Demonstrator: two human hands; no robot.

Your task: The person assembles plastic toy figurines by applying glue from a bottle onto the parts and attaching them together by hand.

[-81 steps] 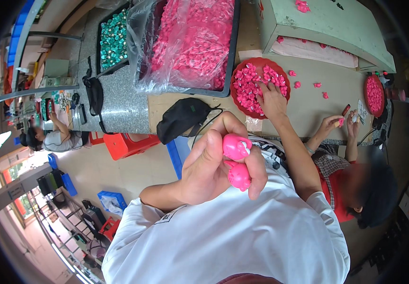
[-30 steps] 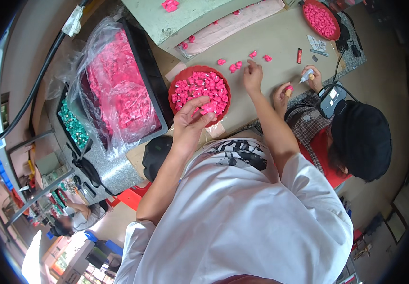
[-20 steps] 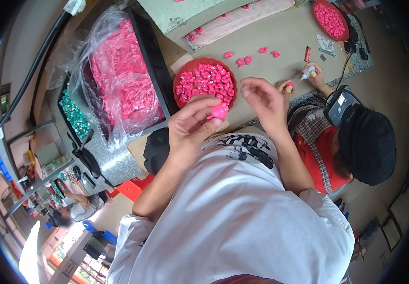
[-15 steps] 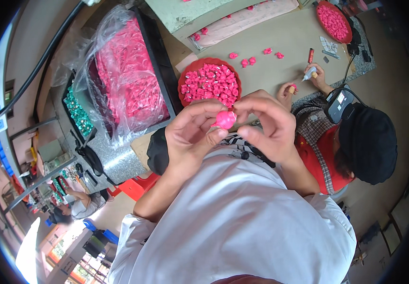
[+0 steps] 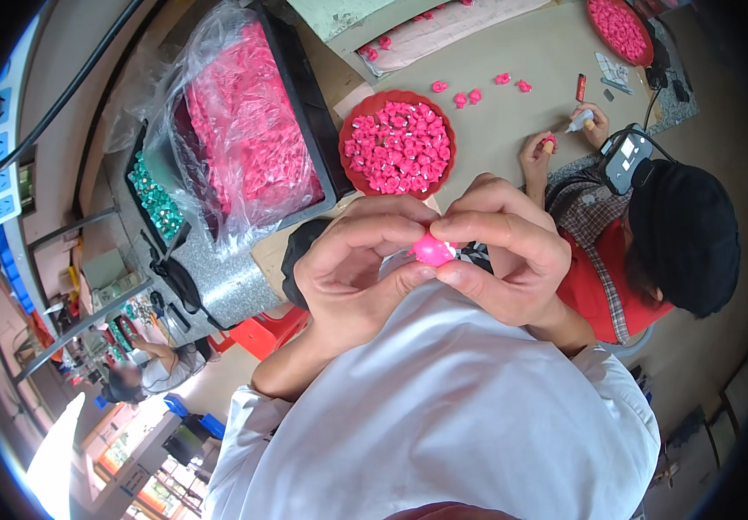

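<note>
Both hands, the left hand and the right hand, come together before the white shirt, with one pink figure between them. Around them is a workroom with a pale floor, which is visible at the left, below the desk. At the far left is a distant person in grey; close at the right is a co-worker in a black cap, who holds a small bottle. The desk is long, beige in the middle and speckled grey at the left. On it stands a black crate, where clear plastic lies partly over a heap of pink pieces. Smaller is the red bowl just beside the crate, filled with similar pieces. Five loose pieces lie on the beige part, and a thin red stick lies near the co-worker.

As for the figure, it is small, rounded and glossy, with a white part at its right end and a little tip at its left. It is in the air, nearer to the chest than the bowl is.

Each hand pinches it between thumb and forefinger, the left one from the left side, the right one from the right. The other fingers are curled. Above the figure the two forefingers almost meet; whether they touch, I cannot tell.
</note>
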